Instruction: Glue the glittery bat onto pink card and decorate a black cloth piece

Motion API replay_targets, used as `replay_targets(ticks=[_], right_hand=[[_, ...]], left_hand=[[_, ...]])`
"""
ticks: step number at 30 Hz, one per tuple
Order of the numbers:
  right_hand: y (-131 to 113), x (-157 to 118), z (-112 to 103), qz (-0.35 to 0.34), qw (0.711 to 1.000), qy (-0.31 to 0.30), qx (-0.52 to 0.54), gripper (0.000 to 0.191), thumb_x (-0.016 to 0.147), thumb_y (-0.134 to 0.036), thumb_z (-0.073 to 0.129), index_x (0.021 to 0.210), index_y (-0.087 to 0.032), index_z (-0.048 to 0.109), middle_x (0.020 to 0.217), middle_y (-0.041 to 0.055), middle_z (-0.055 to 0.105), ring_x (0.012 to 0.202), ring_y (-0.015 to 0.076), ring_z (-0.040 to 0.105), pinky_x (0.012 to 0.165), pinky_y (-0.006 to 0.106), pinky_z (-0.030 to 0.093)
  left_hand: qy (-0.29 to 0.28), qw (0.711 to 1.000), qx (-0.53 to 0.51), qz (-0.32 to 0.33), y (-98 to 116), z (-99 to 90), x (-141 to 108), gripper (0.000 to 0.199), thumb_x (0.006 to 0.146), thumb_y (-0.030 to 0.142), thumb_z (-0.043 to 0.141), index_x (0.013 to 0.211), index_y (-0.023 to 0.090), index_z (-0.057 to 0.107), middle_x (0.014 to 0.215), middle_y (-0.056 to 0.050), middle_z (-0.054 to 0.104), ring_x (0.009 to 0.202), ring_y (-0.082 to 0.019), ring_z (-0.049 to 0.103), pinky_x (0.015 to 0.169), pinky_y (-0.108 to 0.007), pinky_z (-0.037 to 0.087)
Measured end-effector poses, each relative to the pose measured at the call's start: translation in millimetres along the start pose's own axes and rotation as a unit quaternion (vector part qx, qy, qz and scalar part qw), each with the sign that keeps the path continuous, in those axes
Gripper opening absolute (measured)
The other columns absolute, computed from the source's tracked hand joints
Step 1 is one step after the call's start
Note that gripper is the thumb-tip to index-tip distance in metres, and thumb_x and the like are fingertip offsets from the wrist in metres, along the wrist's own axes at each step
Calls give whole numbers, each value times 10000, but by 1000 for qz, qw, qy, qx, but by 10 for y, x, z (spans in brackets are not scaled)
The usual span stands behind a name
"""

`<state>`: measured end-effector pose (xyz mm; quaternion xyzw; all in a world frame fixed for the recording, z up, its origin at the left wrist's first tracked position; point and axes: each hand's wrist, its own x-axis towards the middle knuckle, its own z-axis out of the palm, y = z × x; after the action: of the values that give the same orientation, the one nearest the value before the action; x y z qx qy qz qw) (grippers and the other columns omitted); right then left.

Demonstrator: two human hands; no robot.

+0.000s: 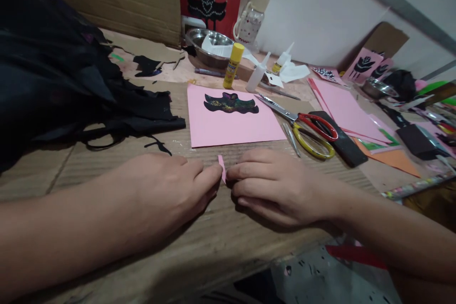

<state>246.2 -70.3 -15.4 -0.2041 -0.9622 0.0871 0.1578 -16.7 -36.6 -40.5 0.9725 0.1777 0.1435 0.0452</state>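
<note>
A narrow strip of pink paper (221,167) stands between my two hands, low over the wooden table (171,251). The curled fingers of my left hand (171,185) close on its left side. My right hand (274,185) meets it from the right, its fingers bent and pressed together at the strip's lower end. Just beyond them lies a pink card (228,130) bearing a black, wavy-edged cut-out (231,103) with gold and coloured glitter. To the card's right rest scissors (295,121) with one red and one yellow handle, blades touching its edge.
Behind the card stand a yellow glue stick (233,66), a white glue bottle (258,73) and a metal bowl (210,47). Black fabric-like material (89,71) covers the left. Pink sheets (352,109) and a black oblong object (342,145) lie to the right.
</note>
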Motion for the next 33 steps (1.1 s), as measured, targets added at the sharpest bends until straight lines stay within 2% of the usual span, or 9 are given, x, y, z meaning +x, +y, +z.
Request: replay_targets(ticks=[2, 5, 8, 11, 17, 22, 26, 30, 33], right_hand=[[-1, 4, -1, 1, 1000, -4, 3, 185, 1058, -157, 563, 961, -134, 719, 996, 138, 786, 948, 250, 698, 906, 406, 586], [-5, 14, -9, 6, 1000, -16, 7, 189, 1067, -172, 554, 987, -129, 719, 1014, 138, 785, 963, 253, 690, 916, 408, 579], [-8, 23, -19, 11, 999, -30, 17, 186, 1067, -174, 543, 1002, -136, 712, 1015, 135, 777, 985, 255, 684, 939, 412, 574], [-5, 17, -26, 13, 999, -31, 21, 163, 1065, -176, 546, 995, -156, 692, 997, 124, 773, 968, 248, 686, 922, 402, 578], [-2, -29, -37, -2, 1000, 18, 1, 149, 1065, -175, 556, 971, -174, 672, 962, 112, 794, 953, 234, 727, 914, 381, 592], [2, -27, -43, -9, 999, 32, -6, 149, 1062, -176, 564, 953, -172, 665, 927, 108, 797, 909, 228, 740, 880, 367, 603], [9, -25, -44, -13, 999, 41, -5, 150, 1057, -168, 570, 941, -170, 666, 867, 91, 791, 860, 225, 740, 850, 353, 604], [9, -41, -44, -17, 999, 47, -9, 143, 1061, -172, 578, 949, -171, 667, 864, 79, 779, 865, 217, 738, 864, 348, 589], [3, -49, -39, -17, 999, 39, -16, 143, 1062, -177, 576, 955, -167, 671, 880, 88, 771, 907, 225, 732, 869, 357, 588]], left_hand=[[-14, 1000, 18, -7, -3, -5, 29, 222, 1012, 220, 447, 1021, 227, 668, 801, -46, 784, 557, -202, 671, 464, -334, 401], [-22, 998, -16, -56, -25, -20, 80, 236, 1013, 243, 440, 1010, 239, 676, 733, -19, 757, 501, -192, 629, 476, -345, 348], [-34, 995, -48, -79, -67, -27, 97, 249, 1019, 279, 443, 1070, 238, 683, 785, -33, 779, 526, -205, 654, 500, -341, 358], [-42, 995, -26, -85, -98, -19, 80, 265, 1030, 310, 431, 1072, 241, 683, 782, -48, 782, 526, -231, 655, 501, -348, 339], [-35, 997, 12, -66, -91, -4, 80, 287, 1046, 295, 389, 927, 239, 644, 704, -52, 737, 500, -245, 632, 485, -363, 278], [-25, 999, 4, -41, -89, -28, 74, 211, 1007, 214, 445, 866, 242, 599, 674, -29, 695, 493, -212, 596, 479, -358, 278], [-13, 999, 13, -28, -113, -52, 74, 240, 1005, 194, 421, 835, 240, 585, 643, -28, 665, 457, -206, 566, 455, -363, 264], [-4, 999, 18, -36, -142, -57, 78, 259, 1026, 236, 418, 853, 242, 610, 666, -33, 680, 460, -200, 547, 451, -351, 295], [-7, 1000, 25, -10, -143, -54, 71, 220, 1001, 183, 453, 891, 230, 638, 734, -36, 713, 534, -207, 597, 481, -333, 366]])
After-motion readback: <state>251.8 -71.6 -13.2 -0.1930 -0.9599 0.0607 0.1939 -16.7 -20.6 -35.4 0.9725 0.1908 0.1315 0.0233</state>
